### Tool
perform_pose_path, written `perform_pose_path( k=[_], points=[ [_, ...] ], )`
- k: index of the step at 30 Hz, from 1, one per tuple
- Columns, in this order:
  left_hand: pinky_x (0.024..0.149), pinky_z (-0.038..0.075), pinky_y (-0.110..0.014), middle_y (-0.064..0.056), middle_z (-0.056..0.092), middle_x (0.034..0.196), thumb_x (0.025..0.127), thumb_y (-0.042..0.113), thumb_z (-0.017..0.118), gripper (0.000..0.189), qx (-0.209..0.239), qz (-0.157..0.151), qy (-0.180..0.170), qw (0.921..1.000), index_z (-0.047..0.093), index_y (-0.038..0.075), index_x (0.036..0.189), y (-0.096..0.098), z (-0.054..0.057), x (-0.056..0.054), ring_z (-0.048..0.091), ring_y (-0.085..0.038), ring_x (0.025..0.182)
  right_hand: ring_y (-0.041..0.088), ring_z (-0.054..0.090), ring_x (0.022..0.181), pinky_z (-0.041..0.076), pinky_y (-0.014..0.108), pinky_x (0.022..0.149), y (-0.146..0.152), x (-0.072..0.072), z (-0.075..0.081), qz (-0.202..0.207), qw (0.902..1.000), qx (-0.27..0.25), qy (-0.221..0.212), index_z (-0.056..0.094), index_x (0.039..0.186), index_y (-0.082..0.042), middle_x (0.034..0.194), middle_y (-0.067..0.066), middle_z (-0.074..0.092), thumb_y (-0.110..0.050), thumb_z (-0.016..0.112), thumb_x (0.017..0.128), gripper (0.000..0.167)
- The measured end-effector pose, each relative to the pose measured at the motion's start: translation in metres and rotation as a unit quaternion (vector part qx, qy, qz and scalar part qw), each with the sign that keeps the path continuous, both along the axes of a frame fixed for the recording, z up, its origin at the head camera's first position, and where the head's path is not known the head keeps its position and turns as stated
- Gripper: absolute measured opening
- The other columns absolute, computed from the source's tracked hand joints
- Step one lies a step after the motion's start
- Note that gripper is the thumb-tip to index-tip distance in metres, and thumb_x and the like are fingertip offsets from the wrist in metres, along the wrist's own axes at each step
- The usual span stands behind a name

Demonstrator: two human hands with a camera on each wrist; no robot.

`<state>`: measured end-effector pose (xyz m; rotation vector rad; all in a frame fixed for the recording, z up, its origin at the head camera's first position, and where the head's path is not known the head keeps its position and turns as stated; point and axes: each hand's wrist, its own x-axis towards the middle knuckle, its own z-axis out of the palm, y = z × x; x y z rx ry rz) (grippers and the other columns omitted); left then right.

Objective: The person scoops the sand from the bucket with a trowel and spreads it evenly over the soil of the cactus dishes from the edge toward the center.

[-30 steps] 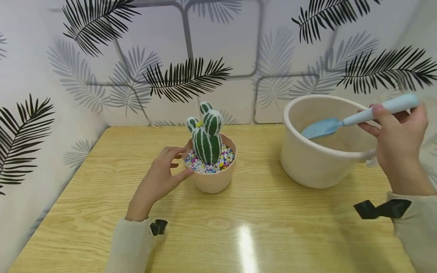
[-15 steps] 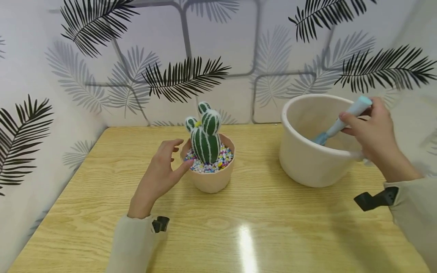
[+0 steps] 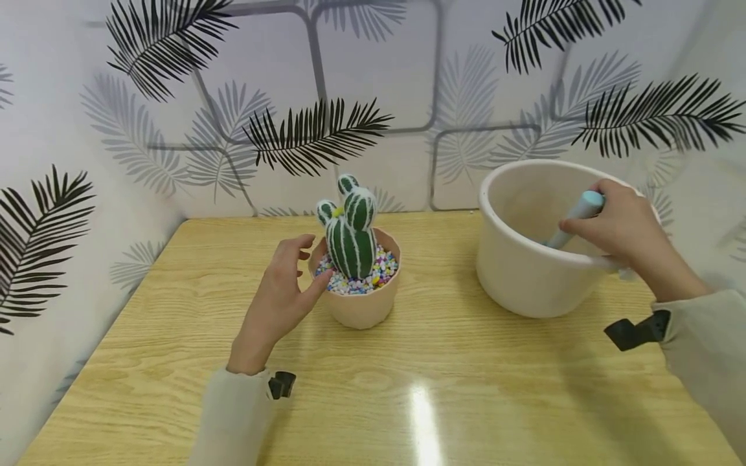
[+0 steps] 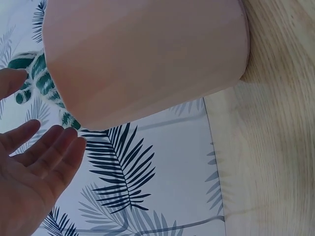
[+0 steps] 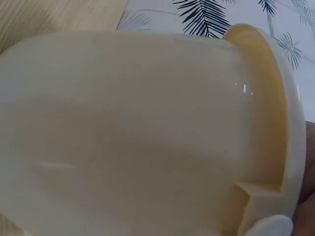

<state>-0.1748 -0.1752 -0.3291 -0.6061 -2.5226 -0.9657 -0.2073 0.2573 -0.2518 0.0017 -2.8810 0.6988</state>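
Note:
My left hand (image 3: 278,294) is at the left side of a peach flower pot (image 3: 360,312), thumb and fingers spread by its rim with nothing in their grasp. A green and white striped toy cactus (image 3: 351,246) stands in the pot among multicoloured pebbles (image 3: 384,266). In the left wrist view, the fingertips (image 4: 75,147) lie beside the pot's rim. My right hand (image 3: 626,223) grips the pale blue handle of a small garden trowel (image 3: 576,220), pointing down into a cream bucket (image 3: 524,278). The trowel's blade is mostly hidden inside. The bucket's outer wall (image 5: 133,128) fills most of the right wrist view.
Pot and bucket stand apart on a light wooden table (image 3: 373,395), the bucket to the right. Behind and to the left rises a wall (image 3: 379,84) with a palm-leaf pattern. A small handle mount (image 5: 263,201) juts from the bucket's rim.
My right hand has moved left and down, tipping the trowel steeper and deeper into the bucket. The left thumb and fingers have drawn slightly off the pot's rim.

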Motion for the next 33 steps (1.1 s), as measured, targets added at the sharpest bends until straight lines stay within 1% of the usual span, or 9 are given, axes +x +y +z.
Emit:
perform_pose_path(
  k=[5,10,13,18,25,27,29,31,33],
  points=[
    [0.079,0.050,-0.043,-0.024,0.048,0.128,0.089,0.014,0.067,0.055,0.001,0.003,0.028,0.9996,0.042,-0.005,0.133,0.001,0.000,-0.003,0.052,-0.034,0.107,0.038,0.050,0.081,0.038,0.030,0.055,0.005,0.001,0.004,0.007,0.9996,0.027,-0.005,0.049,0.101,0.006,0.092,0.026,0.054,-0.024,0.071,0.080,0.042],
    [0.079,0.050,-0.042,-0.024,0.049,0.126,0.089,0.015,0.066,0.053,-0.009,0.000,0.041,0.9991,0.044,-0.006,0.132,0.002,0.001,-0.007,0.052,-0.034,0.107,0.034,0.052,0.074,0.040,0.031,0.051,0.011,0.002,0.008,0.016,0.9978,0.048,-0.041,0.050,0.096,0.004,0.087,0.023,0.055,-0.025,0.073,0.078,0.041],
    [0.083,0.049,-0.043,-0.024,0.050,0.125,0.089,0.016,0.065,0.052,-0.016,0.001,0.042,0.9990,0.044,-0.007,0.131,0.002,0.005,-0.009,0.052,-0.035,0.107,0.031,0.053,0.070,0.040,0.032,0.051,0.013,0.003,0.010,0.031,0.9954,0.066,-0.061,0.051,0.094,0.004,0.082,0.020,0.056,-0.023,0.073,0.077,0.039],
    [0.091,0.048,-0.046,-0.024,0.049,0.126,0.091,0.015,0.062,0.049,-0.027,0.020,0.035,0.9988,0.044,-0.007,0.131,-0.001,0.019,-0.011,0.052,-0.036,0.108,0.027,0.052,0.065,0.039,0.032,0.050,0.015,0.001,0.013,0.064,0.9910,0.100,-0.063,0.053,0.086,0.002,0.075,0.014,0.056,-0.019,0.071,0.075,0.030],
    [0.090,0.048,-0.050,-0.024,0.050,0.124,0.094,0.019,0.058,0.049,-0.060,0.060,0.023,0.9961,0.043,-0.005,0.133,-0.006,0.044,-0.019,0.052,-0.037,0.111,0.025,0.049,0.064,0.037,0.032,0.052,0.021,0.001,0.018,0.087,0.9825,0.138,-0.090,0.050,0.079,-0.001,0.071,0.009,0.052,-0.017,0.067,0.078,0.023],
    [0.091,0.047,-0.051,-0.024,0.049,0.126,0.095,0.019,0.057,0.050,-0.069,0.063,0.013,0.9955,0.041,-0.005,0.135,-0.008,0.050,-0.021,0.051,-0.037,0.113,0.027,0.051,0.066,0.039,0.034,0.054,0.020,0.001,0.019,0.089,0.9817,0.142,-0.090,0.050,0.083,0.002,0.074,0.012,0.054,-0.019,0.066,0.081,0.026],
    [0.093,0.046,-0.052,-0.024,0.047,0.130,0.096,0.021,0.055,0.051,-0.077,0.067,0.003,0.9947,0.039,-0.004,0.138,-0.011,0.056,-0.023,0.050,-0.037,0.116,0.032,0.052,0.072,0.043,0.040,0.059,0.017,0.001,0.020,0.080,0.9845,0.134,-0.080,0.050,0.092,0.005,0.082,0.019,0.055,-0.024,0.063,0.086,0.032],
    [0.097,0.043,-0.054,-0.024,0.044,0.135,0.098,0.025,0.051,0.053,-0.085,0.071,-0.010,0.9938,0.036,-0.003,0.141,-0.014,0.063,-0.025,0.047,-0.039,0.121,0.040,0.053,0.084,0.045,0.049,0.069,0.010,0.001,0.020,0.066,0.9899,0.112,-0.057,0.048,0.106,0.010,0.097,0.027,0.056,-0.032,0.058,0.091,0.045],
    [0.101,0.039,-0.055,-0.023,0.041,0.140,0.100,0.030,0.047,0.056,-0.095,0.078,-0.020,0.9922,0.034,0.000,0.144,-0.018,0.070,-0.027,0.044,-0.040,0.126,0.047,0.050,0.099,0.042,0.058,0.080,0.000,-0.001,0.022,0.055,0.9947,0.082,-0.027,0.043,0.121,0.012,0.115,0.033,0.051,-0.040,0.053,0.093,0.059]
  ],
)
